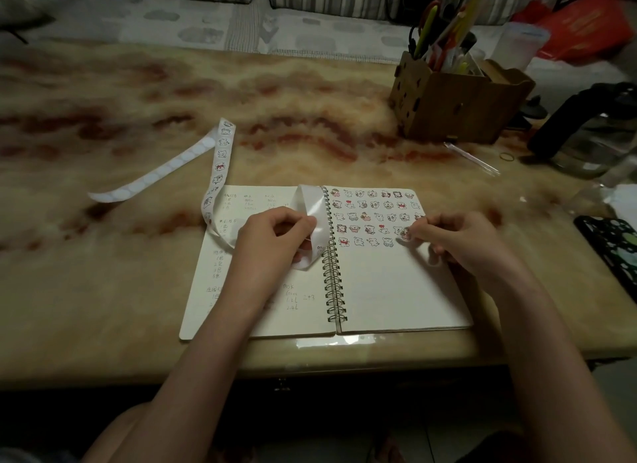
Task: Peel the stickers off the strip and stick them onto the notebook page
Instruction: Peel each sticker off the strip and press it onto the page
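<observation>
Strip (218,159) is trailing toward 10 o'clock across the tabletop (103,273). Its bare end is lying far left and the printed part is looping back to me. My left hand (275,238) is gripping the strip's near end, fingers curled round it, over the notebook's (386,290) left page, just beside the spiral. Stickers (374,218) are filling the top of the right page in rows. My right hand (458,242) is pinching one sticker (406,234) at the 3 o'clock end of the fourth row; can't tell if it's touching the page. Pen box (458,107) is sitting at 1 o'clock.
</observation>
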A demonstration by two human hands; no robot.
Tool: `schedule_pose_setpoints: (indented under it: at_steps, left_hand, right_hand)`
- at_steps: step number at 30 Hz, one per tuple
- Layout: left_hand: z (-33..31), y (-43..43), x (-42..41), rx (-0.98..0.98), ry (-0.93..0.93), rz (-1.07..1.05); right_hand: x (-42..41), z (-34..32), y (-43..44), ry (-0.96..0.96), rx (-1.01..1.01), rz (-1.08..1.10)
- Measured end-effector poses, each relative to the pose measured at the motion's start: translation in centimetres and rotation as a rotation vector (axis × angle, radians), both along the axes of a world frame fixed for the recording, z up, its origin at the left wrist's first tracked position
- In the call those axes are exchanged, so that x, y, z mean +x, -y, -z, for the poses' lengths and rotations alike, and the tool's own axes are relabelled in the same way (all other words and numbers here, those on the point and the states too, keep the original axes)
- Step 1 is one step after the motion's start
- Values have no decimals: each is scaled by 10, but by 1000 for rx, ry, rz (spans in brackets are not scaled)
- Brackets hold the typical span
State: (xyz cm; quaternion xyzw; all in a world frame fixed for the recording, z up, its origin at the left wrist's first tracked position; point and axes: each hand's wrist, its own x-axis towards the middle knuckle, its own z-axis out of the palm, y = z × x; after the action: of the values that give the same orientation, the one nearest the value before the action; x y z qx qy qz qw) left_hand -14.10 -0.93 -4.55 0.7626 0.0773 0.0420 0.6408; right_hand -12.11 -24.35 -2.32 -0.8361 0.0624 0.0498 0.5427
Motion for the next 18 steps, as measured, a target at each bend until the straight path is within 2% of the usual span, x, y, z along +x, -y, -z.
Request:
schedule_pose_setpoints:
  at_steps: [18]
  left_hand:
    - [-1,1,0,15,-1,1]
  right_hand:
    - [1,2,0,8,-17,-56]
